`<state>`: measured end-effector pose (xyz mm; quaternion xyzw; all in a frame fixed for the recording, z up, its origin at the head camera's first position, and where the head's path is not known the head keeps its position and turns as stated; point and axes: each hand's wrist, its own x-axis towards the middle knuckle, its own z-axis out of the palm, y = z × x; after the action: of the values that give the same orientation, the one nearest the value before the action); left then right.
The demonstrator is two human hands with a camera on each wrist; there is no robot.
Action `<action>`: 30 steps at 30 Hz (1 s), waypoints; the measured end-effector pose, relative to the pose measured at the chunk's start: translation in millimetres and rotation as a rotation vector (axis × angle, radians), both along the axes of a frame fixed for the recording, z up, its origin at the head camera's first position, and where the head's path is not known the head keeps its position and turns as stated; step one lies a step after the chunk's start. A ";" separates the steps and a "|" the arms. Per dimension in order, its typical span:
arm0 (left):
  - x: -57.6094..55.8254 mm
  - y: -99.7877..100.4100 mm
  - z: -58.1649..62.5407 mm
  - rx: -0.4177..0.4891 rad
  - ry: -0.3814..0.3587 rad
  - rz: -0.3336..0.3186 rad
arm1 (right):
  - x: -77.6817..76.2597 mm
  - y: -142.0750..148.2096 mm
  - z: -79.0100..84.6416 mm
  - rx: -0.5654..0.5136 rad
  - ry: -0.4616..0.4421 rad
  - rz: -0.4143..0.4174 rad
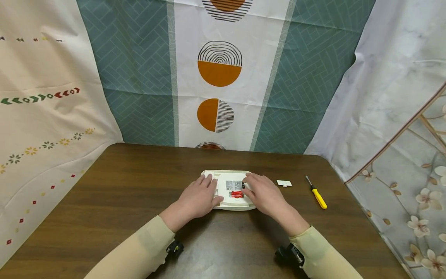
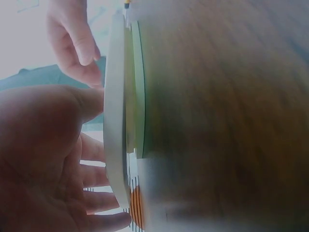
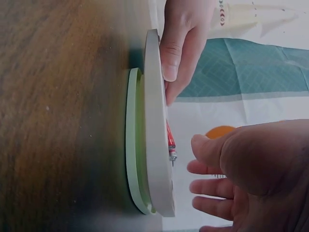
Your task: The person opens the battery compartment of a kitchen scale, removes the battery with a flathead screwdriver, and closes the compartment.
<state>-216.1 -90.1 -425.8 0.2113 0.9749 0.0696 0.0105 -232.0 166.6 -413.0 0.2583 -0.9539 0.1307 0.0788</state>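
Observation:
A flat white device [image 1: 226,200] with rounded corners lies on the table, with a printed label [image 1: 232,185] facing up. Red batteries [image 1: 237,194] sit in its open compartment; one red battery [image 3: 170,137] stands slightly proud of the surface in the right wrist view. My left hand [image 1: 198,197] rests on the device's left side, fingers extended. Over the right side hovers my right hand [image 1: 266,195], its fingers loosely bent and apart, with nothing seen between them. A pale green layer [image 2: 139,96] shows beneath the white body.
Right of the device lies a small white cover [image 1: 284,183] with a tab. Farther right is a screwdriver [image 1: 318,197] with a yellow handle. The brown wooden table [image 1: 146,182] ends at patterned cloth hangings [image 1: 139,77] behind and at both sides.

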 end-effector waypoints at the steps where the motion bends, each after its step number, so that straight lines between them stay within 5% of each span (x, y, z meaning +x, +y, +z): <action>1: 0.0 0.0 0.2 0.001 0.001 0.000 | 0.0 -0.6 -0.5 0.000 -0.002 0.003; 30: -0.6 0.3 -1.8 -0.004 0.019 -0.003 | -3.2 -7.7 -9.4 -0.012 0.031 0.044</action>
<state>-216.6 -89.9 -427.5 0.2133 0.9748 0.0654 0.0019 -235.2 158.9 -422.3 0.2808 -0.9458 0.1342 0.0924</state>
